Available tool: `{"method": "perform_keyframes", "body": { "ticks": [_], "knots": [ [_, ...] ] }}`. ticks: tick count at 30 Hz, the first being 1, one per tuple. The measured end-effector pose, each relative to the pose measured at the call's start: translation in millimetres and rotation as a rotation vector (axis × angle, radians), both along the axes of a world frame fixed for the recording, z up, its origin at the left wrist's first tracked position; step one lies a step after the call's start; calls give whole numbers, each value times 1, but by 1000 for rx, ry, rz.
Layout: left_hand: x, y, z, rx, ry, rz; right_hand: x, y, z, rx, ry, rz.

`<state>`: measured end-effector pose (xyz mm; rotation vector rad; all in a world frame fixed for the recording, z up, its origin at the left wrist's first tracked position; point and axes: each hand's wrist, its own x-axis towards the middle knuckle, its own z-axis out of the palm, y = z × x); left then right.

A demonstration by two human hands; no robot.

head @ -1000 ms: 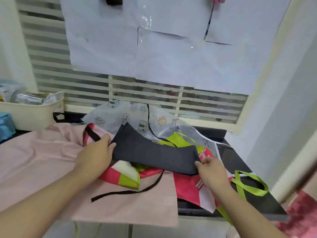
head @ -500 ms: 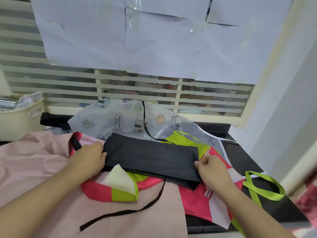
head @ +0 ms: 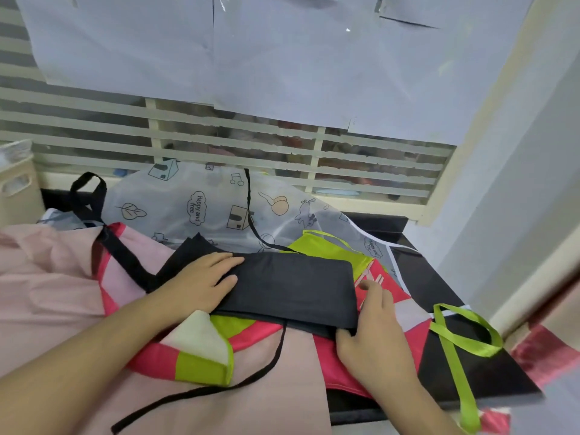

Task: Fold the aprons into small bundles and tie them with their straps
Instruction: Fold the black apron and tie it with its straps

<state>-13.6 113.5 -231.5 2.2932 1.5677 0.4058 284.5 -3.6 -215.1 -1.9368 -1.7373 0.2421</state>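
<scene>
- The left hand [head: 201,282] lies flat, fingers straight, pressing on the left end of the black apron [head: 292,287].
- The right hand [head: 373,334] sits at the apron's right end, thumb tucked under the near corner and fingers extended beside the short edge; whether it actually pinches the cloth cannot be told.
- The black apron is folded into a long band, its long axis running left to right, tilted slightly away on the left.
- Its thin black strap [head: 219,387] trails from the near edge toward the person.
- It rests on a pink and lime apron [head: 201,356], over a pink cloth [head: 47,277].
- The black counter [head: 489,378] shows bare at the right, its edge close by, with a lime strap [head: 455,350] looped across it.
- A printed translucent apron [head: 201,208] lies behind.
</scene>
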Motion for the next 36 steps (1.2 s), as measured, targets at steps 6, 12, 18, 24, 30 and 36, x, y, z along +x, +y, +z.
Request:
{"method": "perform_keyframes", "body": {
  "ticks": [6, 12, 18, 24, 30, 36],
  "knots": [
    [-3, 5, -14, 22, 196, 38, 5, 0, 17, -102, -306, -71],
    [4, -8, -19, 108, 295, 76, 3, 9, 62, -408, -564, 113],
    [4, -12, -18, 121, 332, 111, -93, 57, 27, 15, -327, 324],
    [-51, -18, -15, 58, 332, 172, -49, 67, -26, -172, -342, 231],
    [-63, -24, -14, 47, 332, 192, -12, 63, -28, -224, -343, 109],
    [-53, -34, 0, 201, 366, 158, -4, 56, -27, -144, -300, 16]
  ]
}}
